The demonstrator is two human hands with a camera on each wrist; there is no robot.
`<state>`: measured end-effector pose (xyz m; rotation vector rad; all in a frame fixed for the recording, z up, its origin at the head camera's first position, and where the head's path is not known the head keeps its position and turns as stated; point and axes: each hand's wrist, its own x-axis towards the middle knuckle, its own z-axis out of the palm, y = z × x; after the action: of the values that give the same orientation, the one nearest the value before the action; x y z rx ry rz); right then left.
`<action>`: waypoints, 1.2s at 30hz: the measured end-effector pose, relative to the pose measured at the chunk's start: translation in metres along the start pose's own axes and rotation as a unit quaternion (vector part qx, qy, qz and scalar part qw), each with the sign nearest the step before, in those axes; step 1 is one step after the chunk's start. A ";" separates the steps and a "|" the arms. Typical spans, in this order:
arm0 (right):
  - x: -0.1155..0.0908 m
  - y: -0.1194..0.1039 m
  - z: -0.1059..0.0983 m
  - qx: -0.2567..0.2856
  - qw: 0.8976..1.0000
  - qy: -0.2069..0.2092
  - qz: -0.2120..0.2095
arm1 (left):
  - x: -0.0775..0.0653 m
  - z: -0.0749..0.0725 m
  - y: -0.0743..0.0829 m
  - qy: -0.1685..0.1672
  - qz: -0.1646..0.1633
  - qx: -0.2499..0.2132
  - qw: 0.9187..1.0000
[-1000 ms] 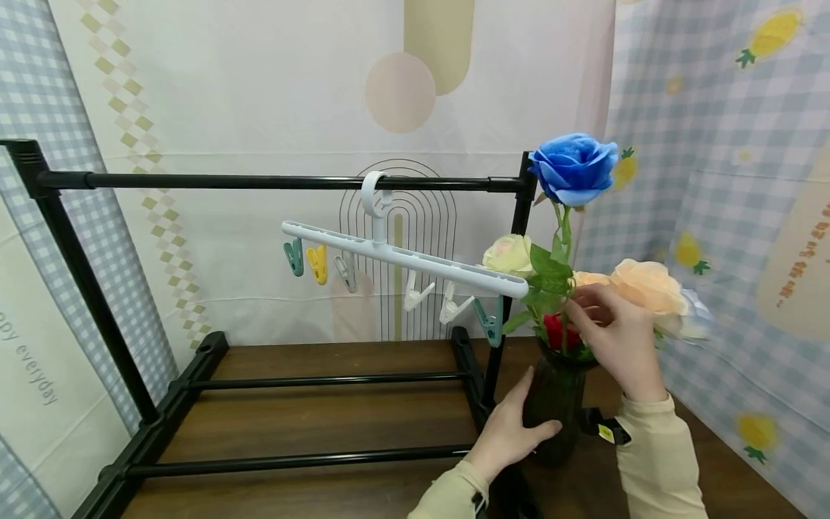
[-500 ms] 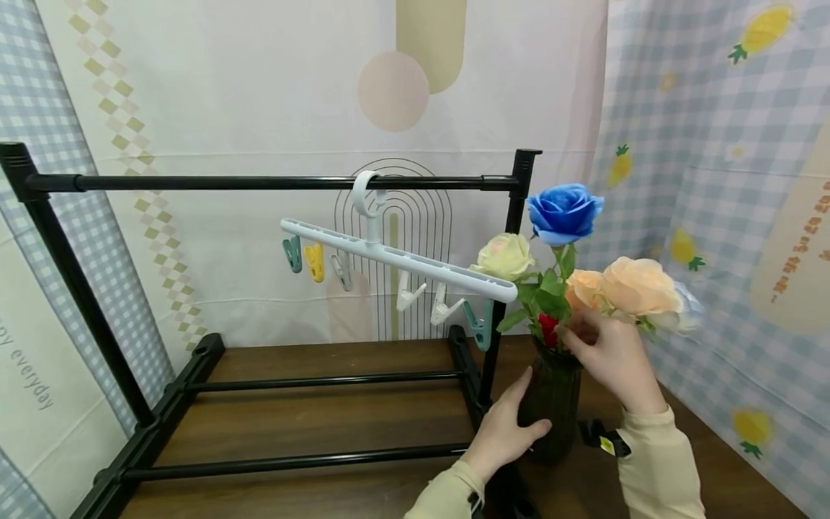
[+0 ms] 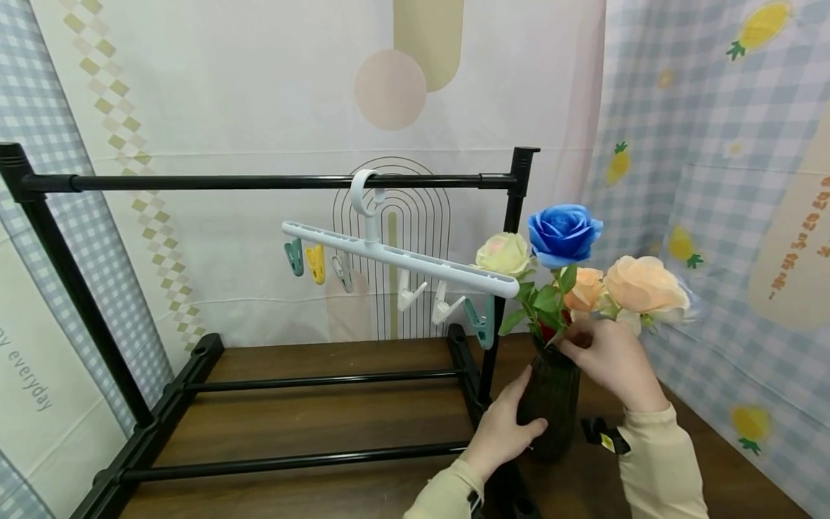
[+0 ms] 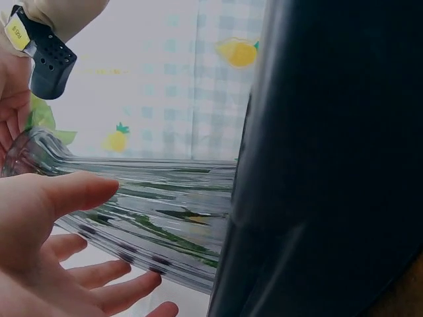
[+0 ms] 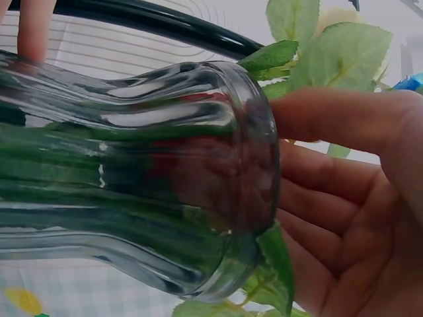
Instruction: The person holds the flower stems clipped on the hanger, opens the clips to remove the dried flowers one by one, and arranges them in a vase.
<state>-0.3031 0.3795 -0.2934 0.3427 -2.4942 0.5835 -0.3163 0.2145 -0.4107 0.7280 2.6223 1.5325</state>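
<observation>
A tall ribbed glass vase [image 3: 551, 404] stands on the right, with green stems inside it. My left hand [image 3: 502, 432] holds its side between thumb and fingers; the left wrist view shows those fingertips along the glass [image 4: 168, 198]. At the vase's mouth, my right hand [image 3: 609, 360] pinches the stem of a blue rose [image 3: 565, 236], which stands upright above the rim. The pinch itself is mostly hidden behind the fingers. Around it are a cream rose [image 3: 504, 254], peach roses [image 3: 645, 283] and a red bloom low at the rim, partly covered by my right hand.
A black rack [image 3: 259, 182] spans the left and middle of the brown table [image 3: 324, 418], its right post close beside the vase. From its top bar hangs a pale blue hanger [image 3: 402, 256] carrying several clips [image 3: 315, 264]. Patterned cloths surround the back and sides.
The blue rose has come down toward the vase, and my right hand has moved lower, to the rim. My left hand stays on the vase. The view has shifted slightly.
</observation>
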 end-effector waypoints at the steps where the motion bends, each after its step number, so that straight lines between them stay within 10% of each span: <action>1: 0.000 0.000 -0.001 0.001 1.000 -0.009 0.005 | 0.000 0.000 0.000 0.000 0.000 0.000 1.000; 22: 0.006 0.003 0.003 0.017 0.996 -0.084 -0.026 | 0.003 -0.002 -0.007 0.016 -0.014 0.010 1.000; 36: -0.026 -0.025 -0.003 -0.001 0.995 0.083 -0.051 | 0.000 -0.010 -0.007 0.010 -0.002 0.083 0.997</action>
<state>-0.2720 0.3625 -0.2974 0.4002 -2.3039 0.5444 -0.3220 0.2031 -0.4114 0.7180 2.7891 1.3409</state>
